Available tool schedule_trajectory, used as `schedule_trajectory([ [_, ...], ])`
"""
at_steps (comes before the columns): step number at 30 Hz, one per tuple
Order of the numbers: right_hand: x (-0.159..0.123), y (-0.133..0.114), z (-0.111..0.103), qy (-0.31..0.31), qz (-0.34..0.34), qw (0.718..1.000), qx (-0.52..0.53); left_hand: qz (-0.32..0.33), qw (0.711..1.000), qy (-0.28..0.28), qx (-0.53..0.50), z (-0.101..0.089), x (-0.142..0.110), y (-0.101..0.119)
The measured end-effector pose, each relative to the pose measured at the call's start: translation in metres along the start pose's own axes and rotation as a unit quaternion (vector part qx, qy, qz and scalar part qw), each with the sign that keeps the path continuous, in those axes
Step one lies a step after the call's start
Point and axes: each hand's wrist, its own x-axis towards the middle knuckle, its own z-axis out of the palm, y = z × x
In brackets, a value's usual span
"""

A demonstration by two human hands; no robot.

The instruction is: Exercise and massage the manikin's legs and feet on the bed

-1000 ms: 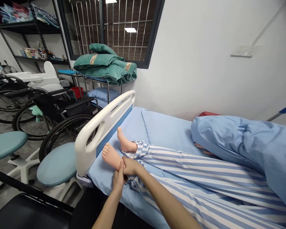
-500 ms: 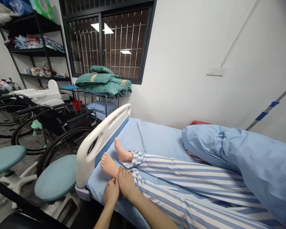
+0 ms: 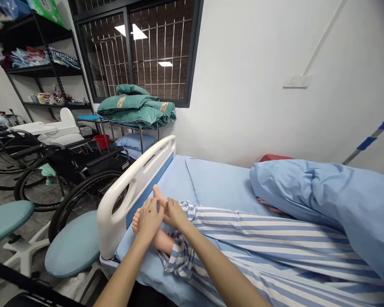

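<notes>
Here, your left hand (image 3: pixel 150 216) is lying over the near foot (image 3: pixel 162 240), your right hand (image 3: pixel 175 214) is touching the far foot (image 3: pixel 159 194); I cannot tell how tightly either is closing. Both are resting beside one white footboard (image 3: pixel 135 181); two round stools (image 3: pixel 73 244) are standing beyond.

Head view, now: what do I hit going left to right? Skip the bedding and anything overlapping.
First teal stool seat → second teal stool seat → white bed end board → wall socket → blue-banded pole.
</notes>
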Motion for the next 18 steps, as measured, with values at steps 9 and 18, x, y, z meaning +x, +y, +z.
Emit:
schedule_trajectory([
  [9, 0.056, 0.028, 0.032, -0.099, 0.096, 0.99, -0.03, 0.089, 0.978, -0.118, 0.148, 0.028, 0.085, -0.001],
  [18, 0.055, 0.026, 0.031, -0.111, 0.127, 0.985, -0.041, 0.107, 0.955, -0.19, 0.203, 0.035, 0.114, -0.005],
])
